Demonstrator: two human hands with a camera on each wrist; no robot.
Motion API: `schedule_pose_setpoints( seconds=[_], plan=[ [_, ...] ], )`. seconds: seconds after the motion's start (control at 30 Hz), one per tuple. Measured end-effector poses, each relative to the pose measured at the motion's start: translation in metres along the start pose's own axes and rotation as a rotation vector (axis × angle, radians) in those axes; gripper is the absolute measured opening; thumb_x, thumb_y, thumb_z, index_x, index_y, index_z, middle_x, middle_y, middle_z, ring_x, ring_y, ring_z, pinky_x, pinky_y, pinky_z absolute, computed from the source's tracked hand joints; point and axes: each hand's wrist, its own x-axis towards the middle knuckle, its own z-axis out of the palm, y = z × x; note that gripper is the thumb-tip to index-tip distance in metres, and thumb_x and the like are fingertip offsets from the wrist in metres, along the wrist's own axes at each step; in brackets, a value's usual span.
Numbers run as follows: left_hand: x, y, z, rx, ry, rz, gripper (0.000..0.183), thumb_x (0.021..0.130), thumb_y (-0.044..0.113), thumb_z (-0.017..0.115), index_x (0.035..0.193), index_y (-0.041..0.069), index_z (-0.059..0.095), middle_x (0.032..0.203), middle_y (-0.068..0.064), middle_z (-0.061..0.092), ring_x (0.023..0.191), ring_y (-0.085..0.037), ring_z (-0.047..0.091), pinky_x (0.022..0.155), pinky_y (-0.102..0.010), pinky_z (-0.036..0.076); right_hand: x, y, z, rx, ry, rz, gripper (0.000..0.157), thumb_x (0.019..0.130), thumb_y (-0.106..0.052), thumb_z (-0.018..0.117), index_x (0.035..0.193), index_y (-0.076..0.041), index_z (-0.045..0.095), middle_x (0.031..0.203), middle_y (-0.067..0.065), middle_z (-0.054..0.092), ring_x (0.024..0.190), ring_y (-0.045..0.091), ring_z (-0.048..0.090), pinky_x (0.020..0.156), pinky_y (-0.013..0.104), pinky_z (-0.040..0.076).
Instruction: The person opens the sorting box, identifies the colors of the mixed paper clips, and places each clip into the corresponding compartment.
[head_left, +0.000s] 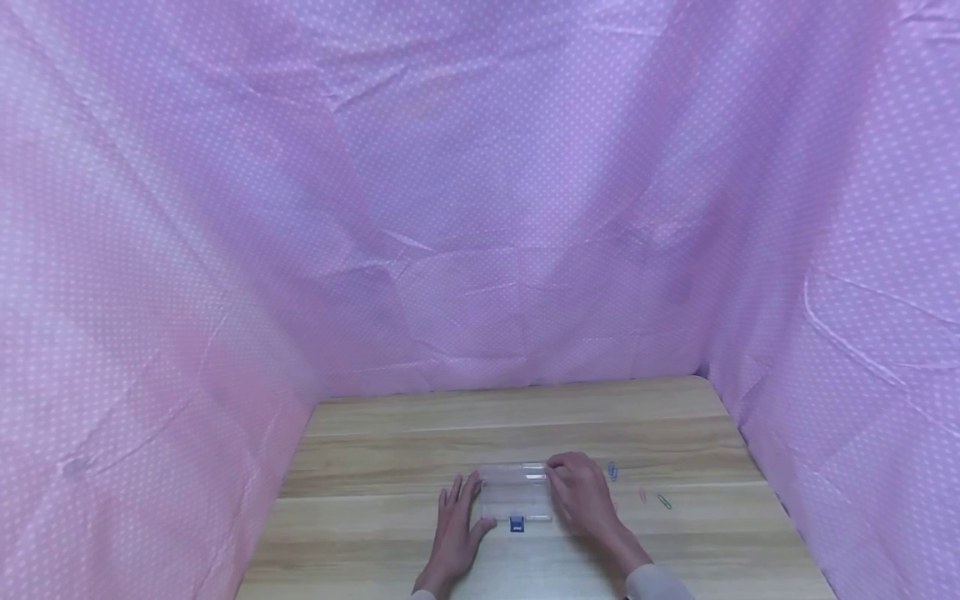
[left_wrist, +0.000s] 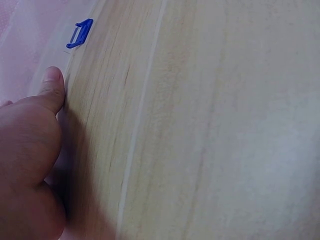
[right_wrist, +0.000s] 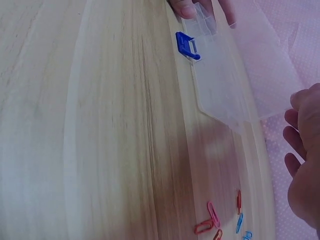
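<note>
A clear plastic box (head_left: 517, 502) with a blue latch (right_wrist: 186, 46) at its front lies on the wooden table. Its clear lid (right_wrist: 265, 65) stands raised at the back, tilted up from the base. My left hand (head_left: 454, 532) holds the box's left end, thumb at the front corner and fingers reaching toward the rear; the left wrist view shows the thumb (left_wrist: 53, 82) against the front edge. With bent fingers, my right hand (head_left: 585, 493) pinches the lid's right edge near the far corner.
Right of the box lie several loose paper clips, among them a blue one (head_left: 612, 472), a green one (head_left: 664, 501), a pink one (right_wrist: 213, 214) and a red one (right_wrist: 239, 202). Pink dotted cloth (head_left: 517, 317) rises behind the table (head_left: 360, 467) and on both sides.
</note>
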Motion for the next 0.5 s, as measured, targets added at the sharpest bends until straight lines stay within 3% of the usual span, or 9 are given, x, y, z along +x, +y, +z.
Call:
schedule_pose_setpoints(
  seconds=[0.2, 0.43, 0.5],
  plan=[
    [-0.0012, 0.0029, 0.0001, 0.027, -0.014, -0.02, 0.09, 0.098, 0.034, 0.084, 0.174, 0.016, 0.039, 0.161, -0.014, 0.069, 0.171, -0.051, 0.031, 0.144, -0.074, 0.006, 0.0009, 0.0, 0.0009, 0.031, 0.002, 0.025, 0.018, 0.095, -0.004, 0.087, 0.113, -0.007, 0.083, 0.109, 0.007, 0.086, 0.104, 0.025, 0.081, 0.101, 0.055, 0.069],
    [-0.0021, 0.003, 0.0005, 0.063, -0.024, -0.044, 0.091, 0.1, 0.035, 0.083, 0.177, 0.02, 0.037, 0.163, -0.011, 0.067, 0.172, -0.049, 0.03, 0.145, -0.07, 0.007, -0.0042, -0.0018, -0.0016, 0.13, -0.187, 0.229, 0.045, 0.103, -0.013, 0.081, 0.147, -0.009, 0.071, 0.136, 0.007, 0.08, 0.129, 0.031, 0.076, 0.12, 0.06, 0.061],
    [-0.0023, 0.0029, 0.0004, 0.063, -0.025, -0.051, 0.091, 0.1, 0.035, 0.083, 0.177, 0.022, 0.036, 0.164, -0.01, 0.066, 0.173, -0.047, 0.029, 0.145, -0.067, 0.006, -0.007, -0.0014, -0.0013, 0.145, -0.214, 0.239, 0.053, 0.102, -0.013, 0.081, 0.153, -0.009, 0.067, 0.142, 0.009, 0.077, 0.133, 0.033, 0.074, 0.123, 0.061, 0.058]
  ],
)
